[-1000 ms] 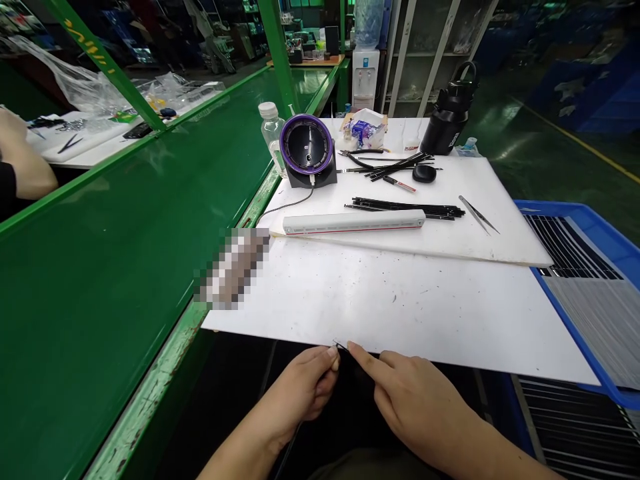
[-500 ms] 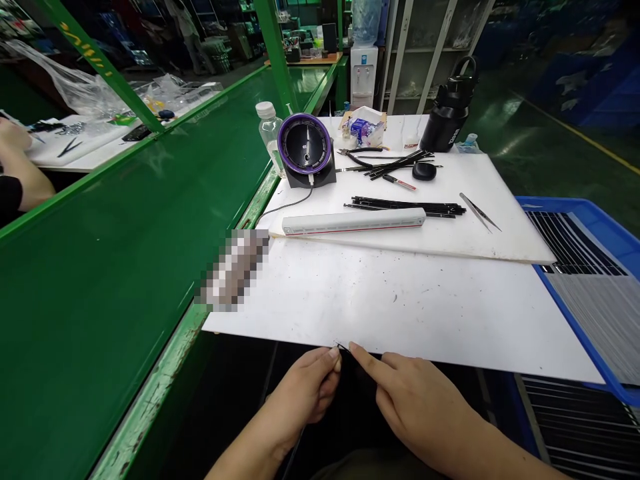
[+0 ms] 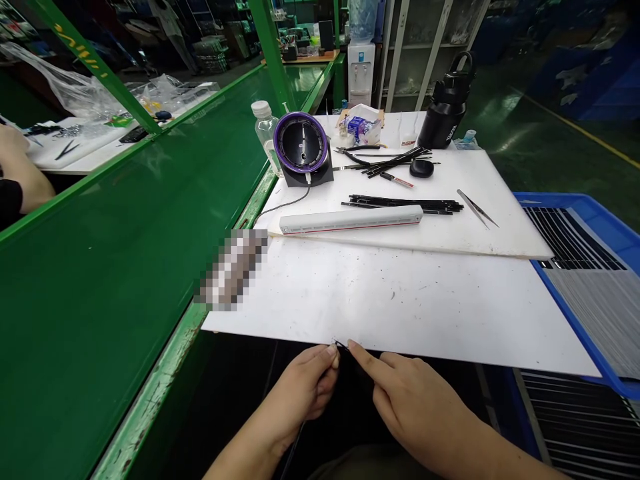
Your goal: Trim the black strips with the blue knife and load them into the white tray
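Observation:
At the table's near edge, my left hand is closed in a pinch, thumb against the fingers. It appears to grip a thin black strip, which runs down below the hand into the dark. My right hand lies just to the right, index finger stretched toward the left thumb and the other fingers curled under. Between the fingertips shows a short, thin black piece. Whether it belongs to the strip or to a tool in my right hand is too small to tell.
The white table carries a foam board with a white bar, bundled black strips, tweezers, pliers and a purple-rimmed fan. A blue crate of strips stands right. Another person's arm shows left.
The whole view has shifted very slightly. Both hands keep nearly the same pose, with the fingertips close together around the black piece.

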`<state>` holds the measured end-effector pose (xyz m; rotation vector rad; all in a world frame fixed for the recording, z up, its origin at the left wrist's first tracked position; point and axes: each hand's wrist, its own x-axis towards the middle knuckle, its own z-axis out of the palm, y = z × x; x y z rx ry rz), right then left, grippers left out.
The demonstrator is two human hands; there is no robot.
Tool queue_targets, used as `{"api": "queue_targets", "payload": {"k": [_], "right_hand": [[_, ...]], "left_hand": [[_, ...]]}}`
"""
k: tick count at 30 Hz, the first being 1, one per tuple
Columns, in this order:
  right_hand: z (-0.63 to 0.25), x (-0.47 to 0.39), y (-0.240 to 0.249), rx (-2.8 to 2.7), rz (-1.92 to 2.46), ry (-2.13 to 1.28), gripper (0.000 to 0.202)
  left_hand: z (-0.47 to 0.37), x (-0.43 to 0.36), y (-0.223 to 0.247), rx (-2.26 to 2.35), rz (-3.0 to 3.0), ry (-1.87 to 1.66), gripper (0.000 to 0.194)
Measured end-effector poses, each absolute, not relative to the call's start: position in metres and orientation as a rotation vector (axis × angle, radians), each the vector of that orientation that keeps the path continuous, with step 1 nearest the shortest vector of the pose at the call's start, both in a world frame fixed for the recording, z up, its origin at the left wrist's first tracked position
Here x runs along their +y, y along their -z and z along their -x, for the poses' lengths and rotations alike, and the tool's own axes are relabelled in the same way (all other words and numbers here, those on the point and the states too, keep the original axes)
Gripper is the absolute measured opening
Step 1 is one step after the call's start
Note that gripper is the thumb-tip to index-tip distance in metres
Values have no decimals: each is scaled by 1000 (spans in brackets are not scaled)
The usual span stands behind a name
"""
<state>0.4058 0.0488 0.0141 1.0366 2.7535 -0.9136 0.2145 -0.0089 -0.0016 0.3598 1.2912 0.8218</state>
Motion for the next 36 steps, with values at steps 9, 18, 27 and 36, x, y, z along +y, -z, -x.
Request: {"api": "queue_targets", "payload": {"k": [9,18,27,36], "right_hand": [[-404,47,-15,2795,-983,721,66],[-407,46,-11,2782,-1047,847,64],[-402,44,-12,2771,-1016,743,65],[-399,39,-13,2794,-1007,543,65]], "left_hand": [[-218,-8,0,1299,-351,-839,32],[-215,-8,0,1290,-367,-824,33],[-216,-8,1,1278,-346,-841,32],[-217,-8,0,1293,-356,-833,33]]}}
